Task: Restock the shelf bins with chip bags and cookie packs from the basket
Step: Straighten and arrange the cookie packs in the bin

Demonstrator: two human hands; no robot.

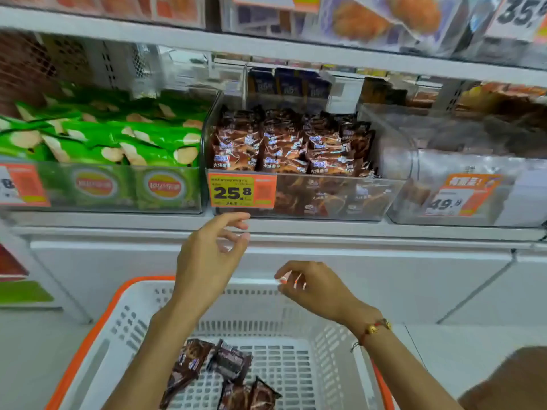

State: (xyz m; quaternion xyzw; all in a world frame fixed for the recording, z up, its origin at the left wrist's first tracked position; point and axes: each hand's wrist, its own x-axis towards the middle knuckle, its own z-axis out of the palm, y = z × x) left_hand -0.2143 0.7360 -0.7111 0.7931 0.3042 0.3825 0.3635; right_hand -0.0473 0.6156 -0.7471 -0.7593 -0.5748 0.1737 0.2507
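Glossy brown crinkled cookie packs [225, 371] at bottom centre in white slatted plastic basket [334, 344], beneath loosely curled, empty left hand [207, 255] and right hand [316, 288].

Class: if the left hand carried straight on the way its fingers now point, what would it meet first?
Probably the orange price tag on the front of the cookie bin, just above the left hand; depth is unclear, so it might meet the shelf edge first.

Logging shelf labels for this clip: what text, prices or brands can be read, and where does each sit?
"25.8": orange price tag on the cookie bin.
"49.8": price tag on the right clear bin.
"35": partly cut-off sign on the upper shelf.
Red and yellow Lay's-style logo: green chip bags; lettering blurred.
"8": left price tag, cut off.
Cookie packs: Chinese characters, too blurred to read.
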